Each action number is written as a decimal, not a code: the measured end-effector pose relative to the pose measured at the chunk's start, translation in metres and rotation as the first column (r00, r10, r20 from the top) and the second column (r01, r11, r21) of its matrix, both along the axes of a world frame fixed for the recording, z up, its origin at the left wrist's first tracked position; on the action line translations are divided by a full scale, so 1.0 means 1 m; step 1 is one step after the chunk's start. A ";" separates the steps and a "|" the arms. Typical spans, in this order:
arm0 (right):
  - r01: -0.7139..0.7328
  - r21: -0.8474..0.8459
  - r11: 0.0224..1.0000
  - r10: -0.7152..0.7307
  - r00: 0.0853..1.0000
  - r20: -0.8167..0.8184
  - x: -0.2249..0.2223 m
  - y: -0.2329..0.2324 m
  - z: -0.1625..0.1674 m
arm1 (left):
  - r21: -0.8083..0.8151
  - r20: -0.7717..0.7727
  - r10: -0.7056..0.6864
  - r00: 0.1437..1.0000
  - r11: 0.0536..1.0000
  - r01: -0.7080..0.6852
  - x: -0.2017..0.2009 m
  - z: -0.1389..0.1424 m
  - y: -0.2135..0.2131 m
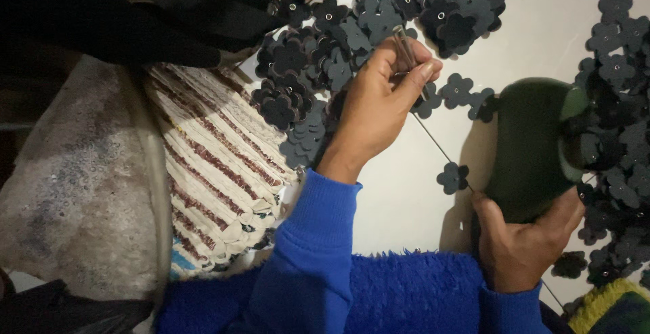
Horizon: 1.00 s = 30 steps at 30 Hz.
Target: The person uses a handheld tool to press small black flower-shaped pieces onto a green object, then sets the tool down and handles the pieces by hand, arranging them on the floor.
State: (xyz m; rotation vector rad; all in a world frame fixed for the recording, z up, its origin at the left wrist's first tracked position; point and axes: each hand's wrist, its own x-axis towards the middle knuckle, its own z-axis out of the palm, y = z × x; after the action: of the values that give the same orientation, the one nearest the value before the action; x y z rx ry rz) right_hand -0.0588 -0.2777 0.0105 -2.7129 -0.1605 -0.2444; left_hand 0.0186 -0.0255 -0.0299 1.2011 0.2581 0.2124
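Floor (pixel 399 198): white tile, thin dark grout lines running diagonally. Striped woven mat (pixel 217 164) lies at left, beside grey mottled slab (pixel 74 192). Light dim, upper left in shadow.

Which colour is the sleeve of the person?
Bright blue sleeve, seen best in the head view.

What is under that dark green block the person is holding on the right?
The dark green block lies on the white tiled floor, steadied by the right hand. Black flower-shaped pieces crowd its right end. Whatever lies directly beneath it is covered.
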 end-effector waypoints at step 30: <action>-0.016 -0.052 0.999 0.015 1.000 -0.014 -0.002 -0.006 0.003 | 0.450 0.083 -0.138 0.987 0.889 0.087 -0.008 0.037 0.002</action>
State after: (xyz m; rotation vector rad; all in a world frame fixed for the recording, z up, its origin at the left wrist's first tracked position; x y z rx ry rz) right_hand -0.0611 -0.2841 0.0133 -2.7632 -0.1862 -0.2197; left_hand 0.0107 -0.0237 0.0070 1.6496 0.0367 0.2448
